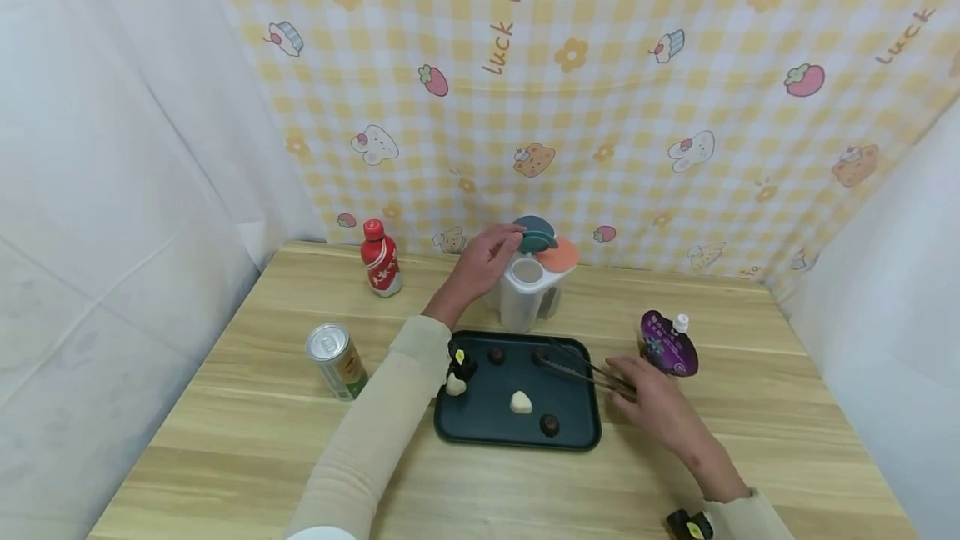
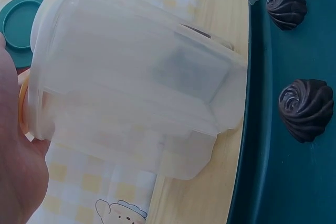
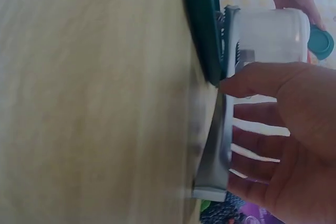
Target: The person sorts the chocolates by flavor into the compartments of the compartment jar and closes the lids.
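Note:
My left hand (image 1: 483, 261) reaches to the top of a clear container (image 1: 517, 307) with several flip lids. Its fingertips pinch the raised green lid (image 1: 538, 241), beside an uncovered round opening. My right hand (image 1: 652, 398) holds metal tongs (image 3: 223, 135) between thumb and fingers. The tongs slant over the right side of a dark green tray (image 1: 487, 432), their tips at a dark swirled chocolate (image 1: 540, 356). On the tray also lie two more dark chocolates, such as the one near the front (image 1: 550, 425), and white pieces, one in the middle (image 1: 521, 402).
A red bottle (image 1: 382, 261) stands at the back left, a can (image 1: 337, 363) left of the tray. To the right sits a purple spouted pouch (image 1: 667, 344). An orange lid (image 1: 558, 254) is raised on the container. Behind the wooden table (image 1: 525, 490) hangs a checked cloth (image 1: 600, 107).

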The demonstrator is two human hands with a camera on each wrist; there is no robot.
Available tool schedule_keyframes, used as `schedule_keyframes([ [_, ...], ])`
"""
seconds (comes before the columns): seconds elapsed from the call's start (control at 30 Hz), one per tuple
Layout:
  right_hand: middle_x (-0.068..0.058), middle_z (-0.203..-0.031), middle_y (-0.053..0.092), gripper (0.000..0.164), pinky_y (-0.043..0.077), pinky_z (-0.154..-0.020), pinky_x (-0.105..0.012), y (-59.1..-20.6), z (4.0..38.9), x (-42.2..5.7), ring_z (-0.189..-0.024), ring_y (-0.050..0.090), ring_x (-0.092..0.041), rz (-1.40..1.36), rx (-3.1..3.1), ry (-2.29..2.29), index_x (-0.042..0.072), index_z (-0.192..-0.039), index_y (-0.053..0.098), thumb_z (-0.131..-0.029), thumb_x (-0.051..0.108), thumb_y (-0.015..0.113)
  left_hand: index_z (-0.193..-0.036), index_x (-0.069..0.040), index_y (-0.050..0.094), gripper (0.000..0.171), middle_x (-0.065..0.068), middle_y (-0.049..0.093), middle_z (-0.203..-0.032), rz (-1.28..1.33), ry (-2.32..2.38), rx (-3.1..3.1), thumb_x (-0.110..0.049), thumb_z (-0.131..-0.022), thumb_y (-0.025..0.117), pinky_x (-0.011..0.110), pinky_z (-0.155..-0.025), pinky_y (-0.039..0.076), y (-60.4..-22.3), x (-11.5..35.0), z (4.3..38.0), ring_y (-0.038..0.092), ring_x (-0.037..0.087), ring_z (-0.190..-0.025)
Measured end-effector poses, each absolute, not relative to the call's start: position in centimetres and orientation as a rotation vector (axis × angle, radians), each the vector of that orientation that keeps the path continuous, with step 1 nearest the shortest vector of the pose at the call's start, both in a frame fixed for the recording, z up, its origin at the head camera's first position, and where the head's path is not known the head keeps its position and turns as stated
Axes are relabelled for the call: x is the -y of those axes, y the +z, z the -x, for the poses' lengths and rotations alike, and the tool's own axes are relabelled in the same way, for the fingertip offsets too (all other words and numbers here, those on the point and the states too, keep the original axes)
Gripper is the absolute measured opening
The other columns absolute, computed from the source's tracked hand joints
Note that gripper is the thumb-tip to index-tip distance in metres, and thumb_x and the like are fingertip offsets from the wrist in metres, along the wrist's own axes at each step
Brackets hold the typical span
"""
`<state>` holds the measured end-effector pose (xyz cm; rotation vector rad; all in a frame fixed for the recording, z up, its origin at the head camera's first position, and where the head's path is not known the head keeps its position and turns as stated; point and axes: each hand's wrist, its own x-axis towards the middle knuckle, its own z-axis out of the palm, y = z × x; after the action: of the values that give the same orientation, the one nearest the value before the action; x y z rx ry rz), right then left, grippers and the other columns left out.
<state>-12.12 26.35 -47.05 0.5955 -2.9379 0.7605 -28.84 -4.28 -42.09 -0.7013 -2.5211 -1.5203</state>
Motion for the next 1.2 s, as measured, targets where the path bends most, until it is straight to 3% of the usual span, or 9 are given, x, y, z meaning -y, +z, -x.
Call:
schedule_keyframes([
  [0.77,-0.002,-0.101,0.074,0.027,0.057,-0.071,-0.033,-48.1,12.9,-26.8,-0.086,0.067,-0.014,-0.664,2.878,0.733,0.004,-0.113,0.078,-0.087,0.000,0.082,-0.141,-0.014,0.065,0.046,0.004,0.058,-0.144,0.707,-1.476,2.514,-0.042,-0.112,0.042,0.041,-0.103,0.048,-42.3,4.4,29.1,0.054,0.021,-0.128],
  [0.97,-0.002,-0.101,0.074,0.025,0.059,-0.071,-0.032,-47.7,12.8,-26.6,-0.086,0.069,-0.012,-0.640,2.874,0.816,0.003,-0.112,0.078,-0.087,0.000,0.081,-0.141,-0.014,0.064,0.047,0.003,0.057,-0.146,0.701,-1.488,2.518,-0.043,-0.112,0.041,0.041,-0.104,0.047,-42.3,4.4,29.0,0.053,0.020,-0.129],
  [1.2,0.008,-0.090,0.069,0.020,0.051,-0.058,-0.025,-47.0,13.1,-26.5,-0.071,0.058,-0.002,-0.684,2.908,0.904,0.006,-0.111,0.076,-0.091,0.006,0.079,-0.142,-0.015,0.064,0.046,0.002,0.057,-0.146,0.705,-1.518,2.513,-0.043,-0.112,0.042,0.040,-0.103,0.048,-42.2,4.4,29.0,0.053,0.019,-0.128],
])
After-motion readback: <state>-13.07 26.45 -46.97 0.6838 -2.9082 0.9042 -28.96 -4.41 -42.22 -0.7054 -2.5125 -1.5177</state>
